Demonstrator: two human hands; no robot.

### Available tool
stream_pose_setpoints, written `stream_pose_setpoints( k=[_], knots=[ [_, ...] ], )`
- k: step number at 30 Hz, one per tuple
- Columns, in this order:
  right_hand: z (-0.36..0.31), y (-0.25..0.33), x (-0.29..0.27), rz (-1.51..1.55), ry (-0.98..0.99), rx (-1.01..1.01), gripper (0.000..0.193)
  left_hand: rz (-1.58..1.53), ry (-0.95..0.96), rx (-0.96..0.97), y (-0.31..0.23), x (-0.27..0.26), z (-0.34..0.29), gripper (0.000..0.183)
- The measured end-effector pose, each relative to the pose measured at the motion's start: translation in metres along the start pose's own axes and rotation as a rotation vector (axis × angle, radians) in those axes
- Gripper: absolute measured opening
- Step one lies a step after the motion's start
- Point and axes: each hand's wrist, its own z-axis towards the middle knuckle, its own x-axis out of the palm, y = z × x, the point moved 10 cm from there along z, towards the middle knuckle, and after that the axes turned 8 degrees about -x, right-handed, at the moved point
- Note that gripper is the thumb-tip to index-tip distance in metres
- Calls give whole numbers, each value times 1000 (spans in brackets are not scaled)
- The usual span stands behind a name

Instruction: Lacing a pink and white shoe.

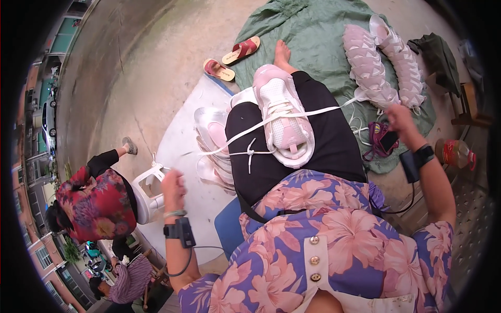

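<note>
A pink and white sneaker (pixel 284 117) lies across my lap on black trousers, its toe pointing away from me. From it a white shoelace (pixel 318 111) stretches out to both sides. A second thin cord (pixel 250 152) with a knot hangs over my left thigh. My left hand (pixel 174 190) is raised at the left with curled fingers, close to the lace's blurred left end. At the right, my right hand (pixel 402 125) is closed too, beyond the lace's right end. Whatever either hand holds, if anything, is hidden.
Stacked pink and white shoe parts (pixel 214 135) stand left of my knee on a white sheet (pixel 175 122). Two rows of nested pink shoe pieces (pixel 365 62) lie on a green cloth (pixel 313 26). Red slippers (pixel 242 49), a purple pouch (pixel 378 138) and a white stool (pixel 148 190) are around.
</note>
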Motion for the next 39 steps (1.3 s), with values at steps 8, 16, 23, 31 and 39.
stream_pose_setpoints(
  k=[8,16,23,31,39],
  knots=[
    [-61,54,245,149,597,16,17,42,847,-118,-14,250,-70,22],
    [-25,75,248,357,320,-222,9,-156,707,47,-52,284,-51,22],
    [-38,68,235,493,247,-246,6,-269,525,314,-56,253,-54,18],
    [-41,78,238,446,197,-384,4,-329,533,204,-40,252,-49,16],
    [-40,76,235,395,171,-454,4,-273,544,247,-37,252,-56,7]
  ],
)
